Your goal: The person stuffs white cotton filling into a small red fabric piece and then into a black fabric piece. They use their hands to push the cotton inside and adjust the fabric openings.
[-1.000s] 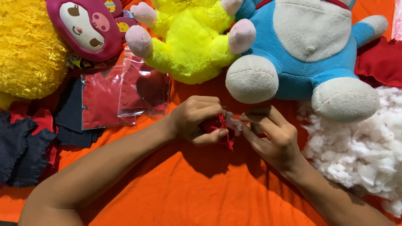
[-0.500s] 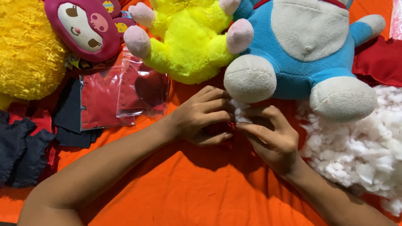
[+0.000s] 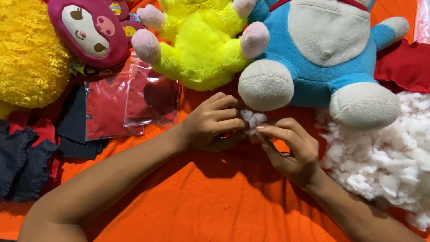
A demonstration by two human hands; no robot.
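Observation:
My left hand (image 3: 214, 122) is closed around a small red fabric piece, mostly hidden under its fingers, on the orange cloth (image 3: 201, 201). A tuft of white stuffing (image 3: 253, 121) shows between my two hands. My right hand (image 3: 289, 145) pinches at that tuft with its fingertips, touching the left hand. Both hands lie just below the grey foot of a blue plush toy (image 3: 322, 49).
A heap of white stuffing (image 3: 380, 157) lies at the right. A yellow plush toy (image 3: 201, 40), a pink plush face (image 3: 89, 29) and a fuzzy yellow toy (image 3: 27, 58) line the top. Clear bags with red pieces (image 3: 130, 103) and dark fabric scraps (image 3: 22, 161) lie left.
The red fabric piece, visible between my hands a second ago, is now covered by my left fingers. White stuffing now shows at the fingertips. Both hands shifted slightly up toward the blue toy's foot.

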